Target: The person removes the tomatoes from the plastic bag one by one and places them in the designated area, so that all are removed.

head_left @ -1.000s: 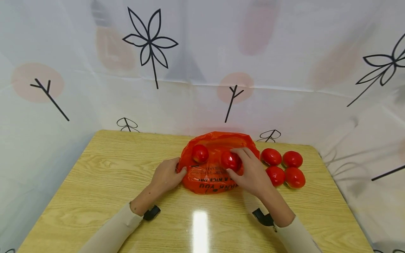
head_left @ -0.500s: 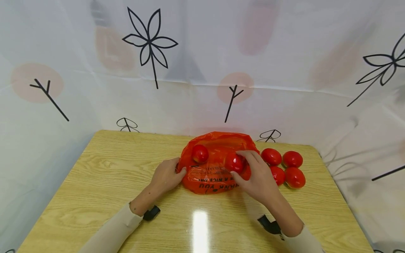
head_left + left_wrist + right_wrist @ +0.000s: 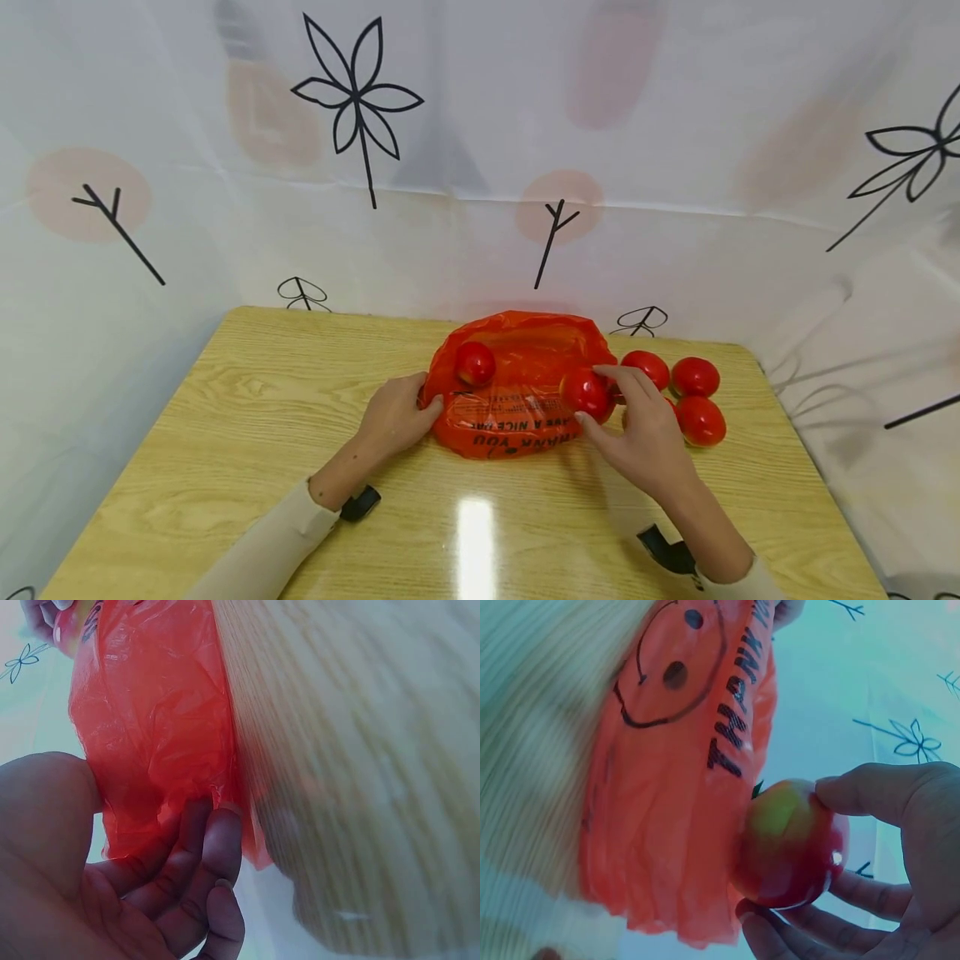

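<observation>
A red plastic bag [image 3: 517,342] with dark print lies toward the back of the table, its mouth spread. The left hand [image 3: 393,417] grips its left edge; in the left wrist view the fingers [image 3: 180,892] curl under the red film [image 3: 165,712]. One red fruit [image 3: 476,364] sits at the bag's left part. Between thumb and fingers the right hand [image 3: 648,437] pinches another red fruit [image 3: 587,393] at the bag's right edge. The right wrist view shows this fruit [image 3: 787,847] with a yellow-green patch, beside the bag [image 3: 682,787].
Several red fruits stand in a cluster right of the bag, among them one at the back [image 3: 695,377] and one nearer [image 3: 701,420]; the right hand partly covers others. Behind the wooden table [image 3: 262,375] hangs a patterned white cloth [image 3: 465,150].
The right hand has moved to the right with its fruit, from over the bag's middle right to its right edge. The left hand and the other fruits have stayed in place.
</observation>
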Available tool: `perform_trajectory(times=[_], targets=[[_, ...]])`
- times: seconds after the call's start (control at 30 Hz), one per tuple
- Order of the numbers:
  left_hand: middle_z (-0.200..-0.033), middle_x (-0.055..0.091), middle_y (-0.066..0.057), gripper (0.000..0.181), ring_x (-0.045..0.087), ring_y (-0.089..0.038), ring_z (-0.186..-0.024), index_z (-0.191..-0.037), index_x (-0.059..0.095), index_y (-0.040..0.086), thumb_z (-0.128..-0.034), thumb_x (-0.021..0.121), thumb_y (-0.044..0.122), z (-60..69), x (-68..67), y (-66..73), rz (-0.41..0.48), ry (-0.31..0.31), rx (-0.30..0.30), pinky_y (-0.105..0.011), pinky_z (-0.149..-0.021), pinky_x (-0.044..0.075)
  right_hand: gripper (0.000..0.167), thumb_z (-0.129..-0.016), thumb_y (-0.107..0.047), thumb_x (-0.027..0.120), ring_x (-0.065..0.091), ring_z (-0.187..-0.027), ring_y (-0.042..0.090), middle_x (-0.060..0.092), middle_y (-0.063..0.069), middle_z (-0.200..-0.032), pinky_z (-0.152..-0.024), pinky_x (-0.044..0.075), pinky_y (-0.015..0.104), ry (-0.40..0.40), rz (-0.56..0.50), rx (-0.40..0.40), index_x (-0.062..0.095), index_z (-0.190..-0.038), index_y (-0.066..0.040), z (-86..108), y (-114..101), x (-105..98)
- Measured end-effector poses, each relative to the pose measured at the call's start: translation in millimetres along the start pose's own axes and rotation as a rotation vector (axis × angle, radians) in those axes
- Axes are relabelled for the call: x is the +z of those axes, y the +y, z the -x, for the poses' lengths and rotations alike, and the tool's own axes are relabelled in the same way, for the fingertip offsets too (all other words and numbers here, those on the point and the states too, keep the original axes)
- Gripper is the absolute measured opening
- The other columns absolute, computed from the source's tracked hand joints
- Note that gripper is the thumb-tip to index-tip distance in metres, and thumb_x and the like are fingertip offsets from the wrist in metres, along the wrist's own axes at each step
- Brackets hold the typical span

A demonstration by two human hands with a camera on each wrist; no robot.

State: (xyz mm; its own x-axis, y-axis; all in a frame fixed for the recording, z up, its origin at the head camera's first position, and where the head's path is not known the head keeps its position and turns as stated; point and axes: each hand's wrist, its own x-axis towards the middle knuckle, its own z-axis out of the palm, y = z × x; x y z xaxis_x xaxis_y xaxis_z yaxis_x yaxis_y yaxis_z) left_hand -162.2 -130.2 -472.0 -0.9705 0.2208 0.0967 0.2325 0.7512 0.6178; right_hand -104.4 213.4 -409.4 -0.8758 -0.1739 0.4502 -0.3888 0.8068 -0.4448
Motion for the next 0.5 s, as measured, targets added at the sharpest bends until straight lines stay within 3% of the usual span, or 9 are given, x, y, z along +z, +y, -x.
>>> perform_trajectory(times=[0.07, 0.33, 0.5], targets=[[-0.069, 0.056, 0.003, 0.009, 0.052, -0.015, -0.061, -0.091, 0.065, 0.015, -0.0958, 0.067, 0.022, 0.2, -0.2, 0.5, 0.004, 0.001, -0.004, -0.029, -0.054, 0.041, 0.064, -0.078, -0.014, 0.092, 0.059, -0.095, 0.023, 0.065, 0.009, -0.118, -0.071, 0.057, 0.039, 0.004, 0.001, 0.008, 0.061, -0.134, -0.003, 2.4, 1.7, -2.5], [-0.068, 0.056, 0.003, 0.01, 0.051, -0.015, -0.06, -0.091, 0.066, 0.014, -0.0963, 0.066, 0.023, 0.6, 0.4, 0.4, 0.008, 0.008, -0.01, -0.03, -0.052, 0.041, 0.064, -0.079, -0.013, 0.091, 0.062, -0.104, 0.026, 0.065, 0.011, -0.125, -0.082, 0.06, 0.056, -0.007, 0.007, 0.053, 0.06, -0.135, -0.004, 11.2, 7.5, -8.2], [-0.066, 0.054, 0.003, 0.011, 0.051, -0.014, -0.059, -0.089, 0.064, 0.015, -0.0966, 0.066, 0.023, 0.1, 0.1, 0.7, 0.008, 0.01, 0.001, -0.029, -0.052, 0.04, 0.062, -0.079, -0.012, 0.091, 0.063, -0.101, 0.025, 0.066, 0.009, -0.123, -0.08, 0.06, 0.045, 0.003, 0.004, 0.048, 0.062, -0.134, -0.005, 15.5, 10.0, -11.0]])
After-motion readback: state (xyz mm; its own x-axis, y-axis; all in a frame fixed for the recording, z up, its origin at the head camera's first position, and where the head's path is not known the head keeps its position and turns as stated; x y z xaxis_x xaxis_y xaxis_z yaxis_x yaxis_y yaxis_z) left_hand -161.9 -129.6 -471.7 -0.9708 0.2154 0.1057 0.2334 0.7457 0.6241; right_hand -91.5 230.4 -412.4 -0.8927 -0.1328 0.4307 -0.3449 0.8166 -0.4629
